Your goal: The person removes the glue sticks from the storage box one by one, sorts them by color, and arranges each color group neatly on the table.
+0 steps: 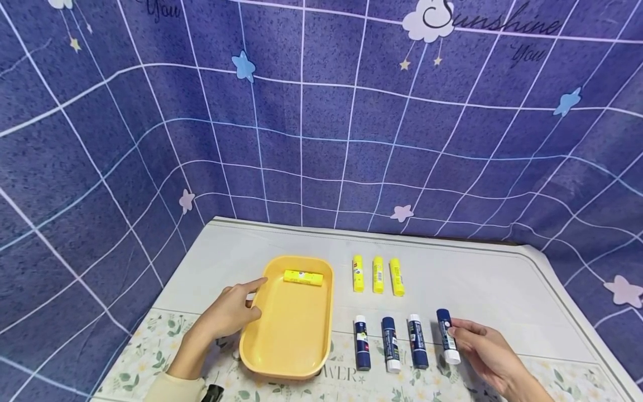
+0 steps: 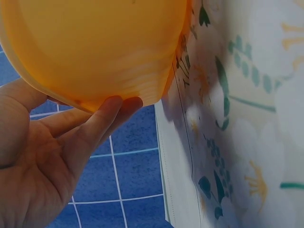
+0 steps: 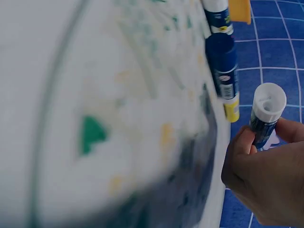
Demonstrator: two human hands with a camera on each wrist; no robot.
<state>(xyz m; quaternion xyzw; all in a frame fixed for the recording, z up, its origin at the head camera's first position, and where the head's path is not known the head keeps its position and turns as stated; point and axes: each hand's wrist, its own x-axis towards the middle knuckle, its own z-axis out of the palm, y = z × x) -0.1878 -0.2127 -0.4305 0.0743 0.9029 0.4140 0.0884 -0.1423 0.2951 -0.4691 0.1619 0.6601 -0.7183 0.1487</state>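
My left hand (image 1: 228,310) holds the left side of a yellow tray (image 1: 286,335), index finger and thumb at its rim. In the left wrist view, fingertips (image 2: 114,105) rest against the tray's outer wall. A yellow glue stick (image 1: 303,277) lies crosswise at the tray's far end. At the right, my right hand (image 1: 484,349) pinches a dark blue glue stick (image 1: 447,335) between thumb and fingers, its white end toward me. Left of it lie three more blue glue sticks, the nearest one (image 1: 417,340) with its white end pointing away.
Three yellow glue sticks (image 1: 378,274) lie in a row behind the blue ones. Underneath is a white table (image 1: 452,268) with a floral-print front part. A blue grid-patterned curtain (image 1: 321,139) hangs along the back and sides.
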